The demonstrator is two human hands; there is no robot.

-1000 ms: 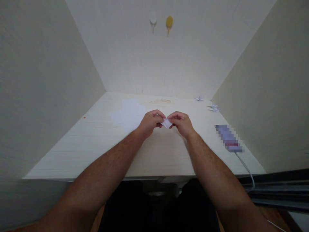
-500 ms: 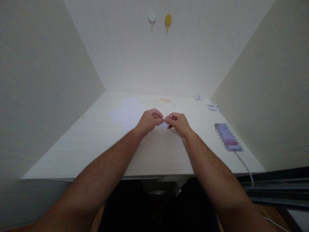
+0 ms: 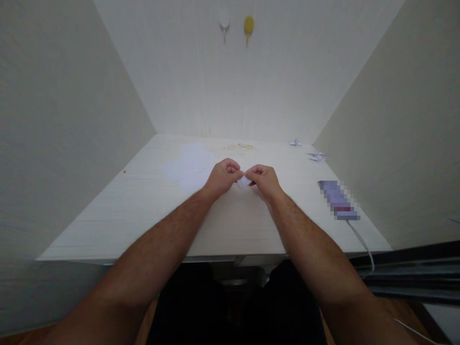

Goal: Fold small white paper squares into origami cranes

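A small folded piece of white paper [image 3: 244, 182] sits between my two hands, just above the white desk [image 3: 143, 211]. My left hand [image 3: 223, 176] pinches its left side with curled fingers. My right hand [image 3: 264, 179] pinches its right side, fingers curled too. Most of the paper is hidden behind my fingertips. Flat white paper sheets [image 3: 189, 165] lie on the desk to the left of my left hand.
Folded paper figures [image 3: 316, 155] and one more [image 3: 295, 142] rest at the desk's far right corner. A blurred phone-like object [image 3: 338, 200] with a white cable [image 3: 362, 244] lies at the right. Two hooks, white [image 3: 224, 20] and yellow [image 3: 248, 25], hang on the back wall. Walls enclose three sides.
My hands have drawn closer together over the folded paper, so less of it shows. The view has shifted slightly downward.
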